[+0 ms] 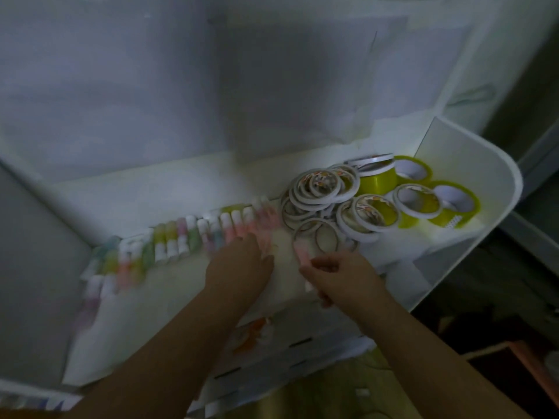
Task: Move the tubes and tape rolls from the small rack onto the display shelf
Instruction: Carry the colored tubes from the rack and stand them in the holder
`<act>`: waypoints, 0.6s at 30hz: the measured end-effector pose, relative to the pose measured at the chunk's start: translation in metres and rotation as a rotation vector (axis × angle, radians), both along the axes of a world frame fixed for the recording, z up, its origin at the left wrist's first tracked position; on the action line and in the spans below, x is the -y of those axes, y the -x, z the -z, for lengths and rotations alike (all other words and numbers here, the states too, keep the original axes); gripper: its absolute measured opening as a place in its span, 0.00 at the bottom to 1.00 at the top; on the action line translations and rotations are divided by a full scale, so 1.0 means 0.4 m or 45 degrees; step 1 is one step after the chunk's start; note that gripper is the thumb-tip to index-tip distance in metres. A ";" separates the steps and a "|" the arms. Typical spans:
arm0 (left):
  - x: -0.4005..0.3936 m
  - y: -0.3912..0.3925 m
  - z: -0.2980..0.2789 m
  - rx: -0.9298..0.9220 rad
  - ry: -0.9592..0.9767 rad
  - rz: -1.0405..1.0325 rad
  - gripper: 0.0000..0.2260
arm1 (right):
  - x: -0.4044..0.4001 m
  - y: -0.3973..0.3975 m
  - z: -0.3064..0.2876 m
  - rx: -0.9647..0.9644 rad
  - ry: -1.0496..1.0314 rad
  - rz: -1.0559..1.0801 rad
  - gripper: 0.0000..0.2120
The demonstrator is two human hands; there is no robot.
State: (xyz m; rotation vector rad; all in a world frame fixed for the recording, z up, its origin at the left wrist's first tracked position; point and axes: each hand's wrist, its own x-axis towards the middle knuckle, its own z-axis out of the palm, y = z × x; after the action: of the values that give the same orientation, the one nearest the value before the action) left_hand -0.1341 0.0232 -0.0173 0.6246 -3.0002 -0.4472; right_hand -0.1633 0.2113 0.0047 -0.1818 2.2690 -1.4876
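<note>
A: What are your hands doing?

B: Your right hand point(332, 275) pinches a blurry pink plastic tube point(302, 255). Your left hand point(242, 261) touches the row of pastel tubes point(181, 240); its grip I cannot tell.

A: And the white display shelf point(472, 164)?

B: It holds thin white tape rings point(320, 189) and fat yellow-green tape rolls point(414, 173).

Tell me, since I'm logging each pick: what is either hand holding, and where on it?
The right hand pinches a pink tube near its lower end. The left hand rests on the row of tubes; blur hides any grip.
</note>
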 end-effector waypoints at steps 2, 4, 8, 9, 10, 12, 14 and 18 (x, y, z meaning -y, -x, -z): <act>0.000 0.005 0.005 -0.001 -0.011 -0.017 0.16 | -0.020 -0.009 0.004 0.014 0.053 -0.012 0.08; 0.001 0.003 0.004 -0.005 -0.036 -0.044 0.16 | -0.036 -0.018 0.007 0.028 0.119 -0.005 0.07; 0.002 -0.034 -0.015 -0.039 -0.029 -0.092 0.16 | -0.047 -0.028 0.013 -0.004 0.175 -0.011 0.05; 0.001 -0.051 -0.022 -0.076 -0.034 -0.106 0.16 | -0.043 -0.029 0.014 -0.006 0.183 -0.016 0.04; -0.001 -0.070 -0.031 -0.128 -0.053 -0.125 0.16 | -0.037 -0.032 0.013 -0.008 0.190 -0.025 0.03; -0.006 -0.116 -0.049 -0.223 -0.138 -0.177 0.14 | -0.016 -0.042 0.016 -0.050 0.169 -0.057 0.04; -0.010 -0.170 -0.061 -0.279 -0.229 -0.192 0.09 | 0.011 -0.061 0.021 -0.162 0.091 -0.101 0.08; 0.002 -0.302 -0.075 -0.280 -0.451 -0.248 0.03 | 0.083 -0.141 0.021 -0.219 0.141 -0.206 0.08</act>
State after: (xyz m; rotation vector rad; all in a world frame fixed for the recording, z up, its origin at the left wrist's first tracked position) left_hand -0.0135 0.0224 0.0129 0.8190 -2.6391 -0.9729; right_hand -0.1068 0.1781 -0.0037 -0.5317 2.2417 -1.5648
